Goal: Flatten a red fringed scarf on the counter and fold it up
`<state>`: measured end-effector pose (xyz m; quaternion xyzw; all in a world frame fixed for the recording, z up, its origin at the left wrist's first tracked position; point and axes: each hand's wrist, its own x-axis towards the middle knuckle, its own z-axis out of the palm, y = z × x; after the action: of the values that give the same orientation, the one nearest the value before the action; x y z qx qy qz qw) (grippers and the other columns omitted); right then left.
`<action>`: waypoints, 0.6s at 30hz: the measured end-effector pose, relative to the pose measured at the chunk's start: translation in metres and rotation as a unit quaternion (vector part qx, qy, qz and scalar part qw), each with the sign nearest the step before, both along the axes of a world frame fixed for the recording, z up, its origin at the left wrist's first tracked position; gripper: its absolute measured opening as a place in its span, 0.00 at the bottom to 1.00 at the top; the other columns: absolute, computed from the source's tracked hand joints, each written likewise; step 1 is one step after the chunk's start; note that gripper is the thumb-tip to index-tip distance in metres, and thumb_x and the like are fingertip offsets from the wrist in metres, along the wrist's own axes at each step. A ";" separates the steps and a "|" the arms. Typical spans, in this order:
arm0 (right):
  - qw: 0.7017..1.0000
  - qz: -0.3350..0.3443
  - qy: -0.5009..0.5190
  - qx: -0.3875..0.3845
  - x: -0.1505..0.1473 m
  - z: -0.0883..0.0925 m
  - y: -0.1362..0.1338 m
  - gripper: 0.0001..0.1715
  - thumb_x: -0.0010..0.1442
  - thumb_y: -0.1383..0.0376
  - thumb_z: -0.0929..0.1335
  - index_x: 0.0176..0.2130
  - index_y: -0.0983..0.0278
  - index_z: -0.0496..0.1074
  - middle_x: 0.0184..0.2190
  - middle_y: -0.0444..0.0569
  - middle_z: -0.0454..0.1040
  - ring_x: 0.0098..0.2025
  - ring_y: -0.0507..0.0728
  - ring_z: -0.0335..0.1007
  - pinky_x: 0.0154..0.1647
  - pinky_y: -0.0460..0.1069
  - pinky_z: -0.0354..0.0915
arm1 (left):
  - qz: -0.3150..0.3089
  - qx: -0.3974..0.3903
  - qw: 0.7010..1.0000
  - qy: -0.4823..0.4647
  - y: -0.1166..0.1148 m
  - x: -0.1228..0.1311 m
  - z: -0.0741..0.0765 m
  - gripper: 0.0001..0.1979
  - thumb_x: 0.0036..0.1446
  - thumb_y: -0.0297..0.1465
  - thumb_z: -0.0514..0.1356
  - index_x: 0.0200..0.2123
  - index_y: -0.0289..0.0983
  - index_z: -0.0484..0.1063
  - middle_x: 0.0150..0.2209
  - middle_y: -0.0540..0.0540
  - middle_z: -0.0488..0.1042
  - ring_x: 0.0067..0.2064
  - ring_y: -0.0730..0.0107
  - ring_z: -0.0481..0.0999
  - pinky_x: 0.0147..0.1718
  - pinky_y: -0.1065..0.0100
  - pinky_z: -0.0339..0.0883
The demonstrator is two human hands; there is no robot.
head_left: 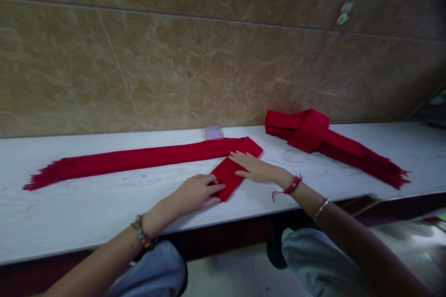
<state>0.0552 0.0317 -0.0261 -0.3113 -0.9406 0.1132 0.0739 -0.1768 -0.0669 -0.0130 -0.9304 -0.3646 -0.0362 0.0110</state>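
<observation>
A long red scarf (139, 155) lies on the white bench top, its fringed end to the left. Near its right end it bends at an angle, and a shorter folded part slants down towards me. On that slanting part, close to the bend, my right hand (252, 167) rests flat with fingers stretched. My left hand (198, 192) touches the lower left edge of the same part, its fingers apart and pointing right. Some of the fabric under both hands is hidden.
A second red scarf (308, 132), folded over itself with a fringed tail, lies at the right by the wall. A small pale purple packet (213, 133) sits behind the first scarf. The tiled wall (195, 65) bounds the bench top (87, 213) at the back.
</observation>
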 end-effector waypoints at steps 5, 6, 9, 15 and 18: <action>0.999 0.009 -0.031 0.020 0.013 -0.012 0.006 0.30 0.63 0.51 0.50 0.62 0.57 0.45 0.63 0.47 0.42 0.64 0.58 0.31 0.60 0.62 0.37 | -0.003 -0.025 1.000 0.010 -0.012 0.000 0.002 0.23 0.59 0.44 0.47 0.55 0.43 0.61 0.55 0.38 0.60 0.54 0.56 0.62 0.50 0.58 0.59; 0.999 0.005 -0.033 0.035 0.016 -0.012 0.010 0.30 0.63 0.52 0.50 0.62 0.56 0.45 0.63 0.46 0.42 0.64 0.59 0.32 0.60 0.62 0.37 | 0.004 -0.037 0.999 0.012 -0.015 0.000 0.003 0.25 0.58 0.45 0.46 0.56 0.43 0.60 0.57 0.37 0.57 0.56 0.54 0.59 0.52 0.57 0.57; 0.994 -0.041 -0.049 0.083 0.031 -0.015 0.029 0.29 0.64 0.54 0.49 0.61 0.56 0.47 0.63 0.48 0.42 0.64 0.60 0.32 0.59 0.64 0.39 | 0.022 -0.081 0.996 0.028 -0.018 0.001 0.006 0.28 0.58 0.48 0.44 0.59 0.44 0.54 0.62 0.38 0.48 0.62 0.49 0.46 0.55 0.50 0.48; 0.978 -0.180 -0.089 0.064 0.060 -0.014 0.063 0.30 0.63 0.56 0.49 0.62 0.59 0.42 0.63 0.51 0.41 0.63 0.64 0.38 0.56 0.67 0.45 | 0.043 -0.151 0.986 0.051 -0.019 0.004 0.011 0.27 0.59 0.49 0.41 0.60 0.52 0.45 0.64 0.44 0.38 0.63 0.48 0.35 0.55 0.43 0.39; 0.981 -0.159 -0.054 0.093 0.046 -0.007 0.059 0.31 0.63 0.55 0.49 0.62 0.62 0.43 0.63 0.52 0.43 0.63 0.63 0.36 0.57 0.65 0.44 | 0.047 -0.160 0.985 0.037 -0.022 0.004 0.010 0.25 0.60 0.48 0.40 0.60 0.54 0.43 0.64 0.46 0.36 0.63 0.50 0.33 0.56 0.44 0.36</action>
<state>0.1013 0.0904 -0.0335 -0.4547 -0.8880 -0.0047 0.0690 -0.1732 -0.0889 -0.0032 -0.9029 -0.4080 0.0573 -0.1228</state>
